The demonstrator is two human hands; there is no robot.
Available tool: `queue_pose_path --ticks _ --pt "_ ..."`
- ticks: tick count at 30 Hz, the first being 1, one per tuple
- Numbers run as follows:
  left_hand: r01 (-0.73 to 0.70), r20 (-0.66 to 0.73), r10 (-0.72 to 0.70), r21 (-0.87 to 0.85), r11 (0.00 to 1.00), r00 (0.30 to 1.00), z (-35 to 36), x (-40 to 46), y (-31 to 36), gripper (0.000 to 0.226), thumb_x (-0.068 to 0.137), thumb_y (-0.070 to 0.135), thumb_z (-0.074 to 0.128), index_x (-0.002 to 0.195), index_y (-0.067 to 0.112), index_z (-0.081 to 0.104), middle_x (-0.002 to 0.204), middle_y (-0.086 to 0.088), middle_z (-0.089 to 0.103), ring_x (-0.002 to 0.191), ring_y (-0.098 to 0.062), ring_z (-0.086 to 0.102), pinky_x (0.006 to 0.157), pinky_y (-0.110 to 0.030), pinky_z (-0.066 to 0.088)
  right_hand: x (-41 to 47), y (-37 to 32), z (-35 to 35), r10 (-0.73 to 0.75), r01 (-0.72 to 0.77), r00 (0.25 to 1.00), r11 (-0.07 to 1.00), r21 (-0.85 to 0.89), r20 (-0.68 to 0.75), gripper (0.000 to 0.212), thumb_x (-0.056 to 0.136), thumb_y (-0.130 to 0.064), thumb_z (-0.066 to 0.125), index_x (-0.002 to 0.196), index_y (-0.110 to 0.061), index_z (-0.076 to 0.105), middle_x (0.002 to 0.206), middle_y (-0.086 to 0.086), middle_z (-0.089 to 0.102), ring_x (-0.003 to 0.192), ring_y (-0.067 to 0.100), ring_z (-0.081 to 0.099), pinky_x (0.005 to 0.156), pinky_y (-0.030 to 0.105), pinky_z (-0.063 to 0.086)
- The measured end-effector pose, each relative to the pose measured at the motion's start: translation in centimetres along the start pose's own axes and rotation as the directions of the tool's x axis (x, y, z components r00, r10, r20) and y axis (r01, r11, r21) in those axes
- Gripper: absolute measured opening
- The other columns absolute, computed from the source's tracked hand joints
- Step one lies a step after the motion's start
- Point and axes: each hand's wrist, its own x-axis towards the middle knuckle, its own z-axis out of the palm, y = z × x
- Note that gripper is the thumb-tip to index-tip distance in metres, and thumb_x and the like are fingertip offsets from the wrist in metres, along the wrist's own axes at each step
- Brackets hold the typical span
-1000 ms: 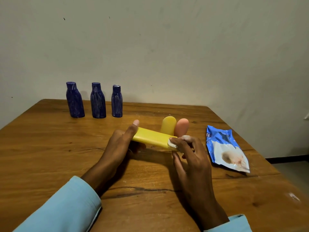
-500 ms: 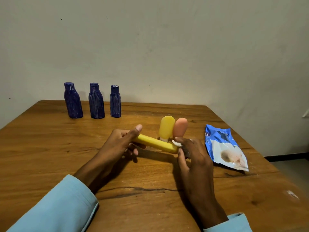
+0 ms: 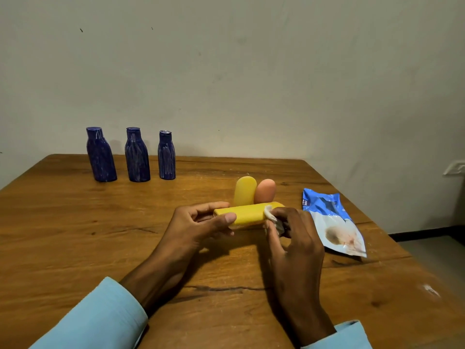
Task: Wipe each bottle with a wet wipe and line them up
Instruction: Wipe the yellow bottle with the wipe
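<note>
Between both hands, above the worktop, a yellow bottle lay level. Left hand gripped its left end, thumb on top. Right hand pinched a wipe against its right end. Just beyond stood two bottles; right of the right hand lay a wipe pack.

We see both arms in light blue long sleeves: left sleeve cuff sits well back from left hand; right sleeve cuff behind right hand.
</note>
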Motion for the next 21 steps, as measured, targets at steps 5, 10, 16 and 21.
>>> queue_pose_path --ticks 5,10,16,21 --pt "0.054 0.065 -0.05 -0.052 0.997 0.997 0.6 -0.3 0.3 0.064 0.077 0.004 0.088 0.136 0.025 0.072 0.116 -0.003 0.081 0.107 -0.028 0.079 0.096 -0.065 0.06 -0.2 -0.6 -0.1 -0.086 0.084 0.996 0.994 0.064 0.016 0.035 0.092 -0.016 0.073 0.126 -0.025 0.067 0.12 -0.009 0.059 0.104 -0.005 0.054 0.079 0.002 0.045" --pt "-0.057 0.039 0.053 0.087 0.995 0.998 0.7 -0.4 0.3 0.068 0.081 0.002 0.085 0.142 0.024 0.065 0.102 -0.012 0.083 0.099 -0.027 0.08 0.098 -0.06 0.06 -0.8 -1.8 -0.4 -0.215 0.194 0.972 0.963 0.189 0.099 0.036 0.092 -0.004 0.074 0.123 -0.02 0.071 0.119 -0.008 0.06 0.113 -0.005 0.056 0.085 0.003 0.045" --pt "-0.182 0.038 0.179 0.278 0.943 0.983 0.6 -0.2 0.2 0.07 0.083 0.001 0.085 0.145 0.028 0.063 0.098 -0.004 0.083 0.09 -0.022 0.08 0.084 -0.055 0.062 -1.1 -1.4 -0.1 -0.276 0.255 0.952 0.954 0.161 0.131 0.035 0.091 -0.006 0.072 0.123 -0.022 0.071 0.119 -0.007 0.062 0.11 0.003 0.06 0.087 0.016 0.053" --pt "-0.181 0.028 0.181 0.294 0.939 0.983 0.3 0.0 0.1 0.072 0.075 0.011 0.093 0.14 0.032 0.068 0.096 -0.001 0.08 0.085 -0.02 0.078 0.077 -0.049 0.064 0.3 -0.1 -0.2 0.012 -0.012 0.999 1.0 0.004 -0.042 0.035 0.093 -0.011 0.073 0.123 -0.027 0.065 0.116 -0.006 0.063 0.098 0.005 0.062 0.075 0.018 0.057"
